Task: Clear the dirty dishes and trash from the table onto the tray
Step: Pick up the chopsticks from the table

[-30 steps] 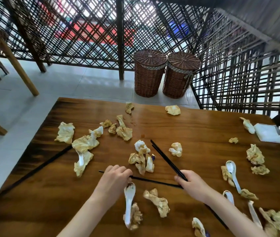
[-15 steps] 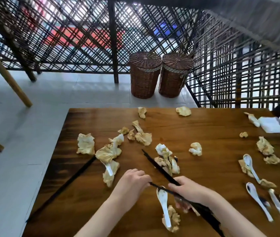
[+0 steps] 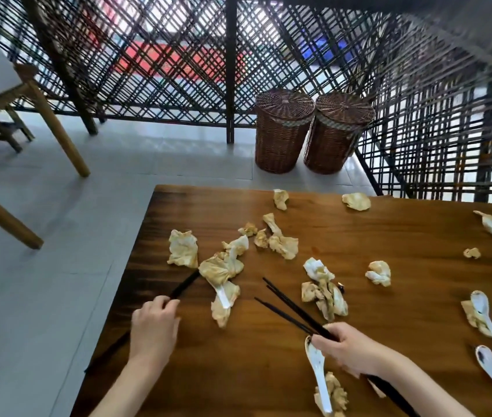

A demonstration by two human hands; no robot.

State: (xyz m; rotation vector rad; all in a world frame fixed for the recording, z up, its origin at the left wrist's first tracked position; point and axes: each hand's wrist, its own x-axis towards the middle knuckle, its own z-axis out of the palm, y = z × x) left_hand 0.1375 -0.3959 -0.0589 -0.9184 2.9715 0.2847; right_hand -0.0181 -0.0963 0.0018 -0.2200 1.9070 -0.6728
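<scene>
Wooden bench fills the lower frame, littered with stained crumpled napkins and white spoons on the right side; no tray in view, so where things end up cannot be told from here. Step in hand looks like gathering chopsticks before the napkins and spoons. Right hand is curled tight around a bundle of black chopsticks, tips fanned out and pointing up-left over the bench, butt ends poking out behind the wrist toward the lower right. Left hand sits near the left bench edge, fingertips down on a long black chopstick; fingers bent over it, looks like a pinch starting, but whether it is actually lifted cannot be told. That chopstick runs diagonally, far end tucked under a napkin clump, near end passing beneath the palm toward the bench corner. Next move likely calls for closing the left grip fully, sliding the stick free of the napkin without dragging it, then passing it across to join the right-hand bundle. A spoon lies just beside the right hand, its bowl near the knuckles, handle resting on another napkin; probably next after that.
</scene>
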